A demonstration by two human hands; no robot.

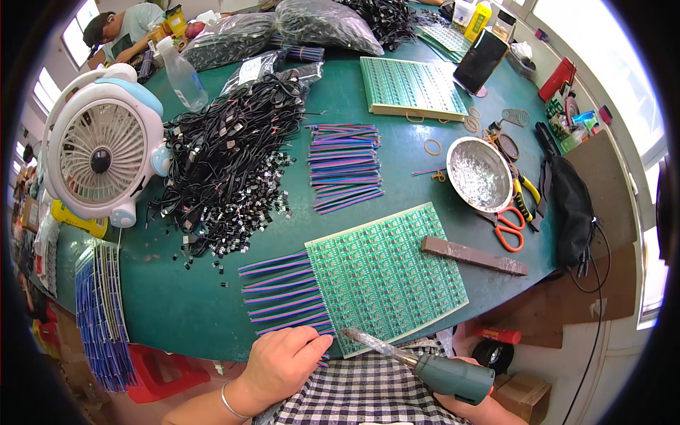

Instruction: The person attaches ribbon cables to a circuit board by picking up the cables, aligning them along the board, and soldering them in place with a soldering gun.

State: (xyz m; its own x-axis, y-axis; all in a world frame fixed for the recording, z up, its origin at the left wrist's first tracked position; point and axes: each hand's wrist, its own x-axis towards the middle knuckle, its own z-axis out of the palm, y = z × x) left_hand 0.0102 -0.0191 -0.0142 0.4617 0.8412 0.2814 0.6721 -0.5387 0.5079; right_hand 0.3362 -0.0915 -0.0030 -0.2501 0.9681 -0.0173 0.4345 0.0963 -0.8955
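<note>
Wire strips (280, 264) line most of the green circuit board's (386, 273) left edge, flat on surface (184, 304); bottom corner likely left. Left hand (287, 365) seems to pinch a strip, fingertips partly hidden; right hand (460, 409) grips soldering iron (450, 375), tip at board. Loose wires (345, 159) unattached.

The green surface (177, 301) carries a circuit-board panel (386, 276) right of the left grip (289, 363); beyond that grip lie coloured wires (345, 157), heaped black cables (237, 138) and, farthest off, what look like bagged cables (326, 25).
</note>
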